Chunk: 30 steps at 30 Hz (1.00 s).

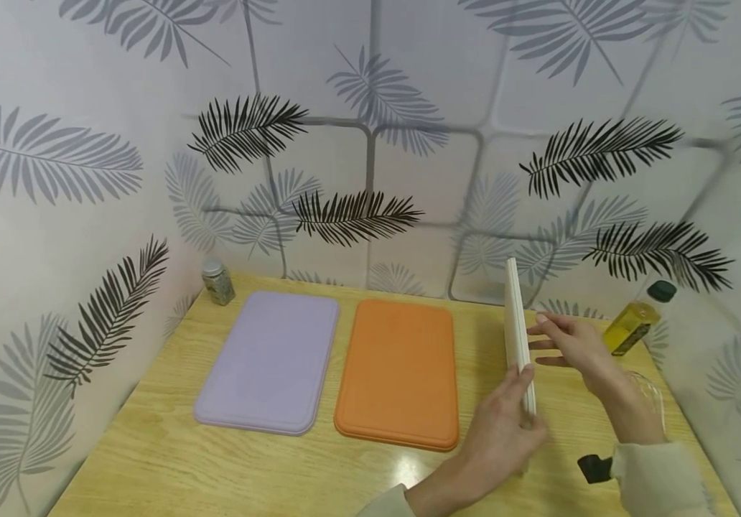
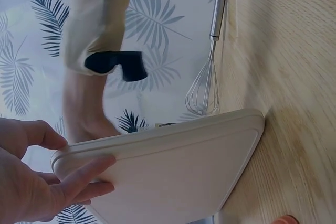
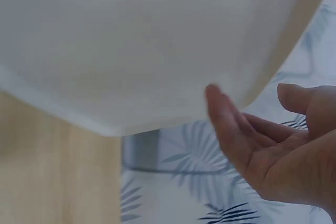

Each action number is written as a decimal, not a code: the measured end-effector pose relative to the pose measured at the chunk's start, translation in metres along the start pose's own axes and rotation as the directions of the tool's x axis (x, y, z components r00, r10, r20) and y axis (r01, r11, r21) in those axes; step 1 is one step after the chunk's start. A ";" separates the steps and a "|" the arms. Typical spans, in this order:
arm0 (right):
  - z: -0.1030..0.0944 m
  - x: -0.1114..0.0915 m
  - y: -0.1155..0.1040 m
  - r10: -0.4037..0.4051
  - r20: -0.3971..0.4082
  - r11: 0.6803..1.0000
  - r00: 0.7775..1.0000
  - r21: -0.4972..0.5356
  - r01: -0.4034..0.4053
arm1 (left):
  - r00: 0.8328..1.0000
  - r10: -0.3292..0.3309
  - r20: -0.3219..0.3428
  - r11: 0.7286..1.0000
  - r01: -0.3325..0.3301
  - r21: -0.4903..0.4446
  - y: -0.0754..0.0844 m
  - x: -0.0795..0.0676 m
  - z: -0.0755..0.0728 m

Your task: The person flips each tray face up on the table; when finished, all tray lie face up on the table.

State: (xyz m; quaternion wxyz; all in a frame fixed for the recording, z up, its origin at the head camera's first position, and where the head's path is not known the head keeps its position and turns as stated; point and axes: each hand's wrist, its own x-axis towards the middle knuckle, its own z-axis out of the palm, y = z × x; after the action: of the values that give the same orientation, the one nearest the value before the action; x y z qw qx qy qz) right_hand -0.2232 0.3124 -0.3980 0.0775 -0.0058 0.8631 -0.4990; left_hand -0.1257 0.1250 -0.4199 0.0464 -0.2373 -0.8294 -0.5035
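A white placemat-like board with rounded corners [image 1: 518, 323] is tipped up on its edge at the right of the table, seen almost edge-on in the head view. My left hand [image 1: 496, 441] pinches its near edge; in the left wrist view the thumb is on one side and the fingers lie over the broad face [image 2: 173, 177]. On the board's right side is my right hand [image 1: 574, 352], its fingers loosely extended toward the surface. Whether those fingertips touch it is unclear. Lying flat to the left are an orange board [image 1: 399, 373] and a lilac board [image 1: 270, 362].
A bottle of yellow liquid with a dark cap [image 1: 632, 327] stands by the back right corner. Behind the right forearm lies a wire whisk [image 2: 215, 19] near the right wall. A small grey-lidded jar [image 1: 218, 283] occupies the back left corner. Leaf-patterned walls [image 1: 422, 172] enclose the table.
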 end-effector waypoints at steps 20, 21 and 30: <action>0.036 0.010 0.087 0.247 0.025 0.961 0.969 -0.138 -0.242 | 0.998 -0.064 -0.029 0.996 0.062 -0.065 -0.011 -0.008 -0.007; 0.036 0.011 0.088 0.250 0.025 0.960 0.968 -0.134 -0.245 | 0.998 -0.061 -0.031 0.996 0.059 -0.059 -0.011 -0.008 -0.007; 0.037 0.011 0.089 0.264 0.028 0.959 0.964 -0.112 -0.260 | 0.998 -0.062 -0.025 0.996 0.060 -0.073 -0.015 -0.007 -0.007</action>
State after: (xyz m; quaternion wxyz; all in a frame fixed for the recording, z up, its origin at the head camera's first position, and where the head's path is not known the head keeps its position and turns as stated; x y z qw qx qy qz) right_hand -0.2228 0.3246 -0.4942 0.1608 0.0937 0.8800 -0.4369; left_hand -0.1271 0.1106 -0.4307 0.0338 -0.2065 -0.8168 -0.5376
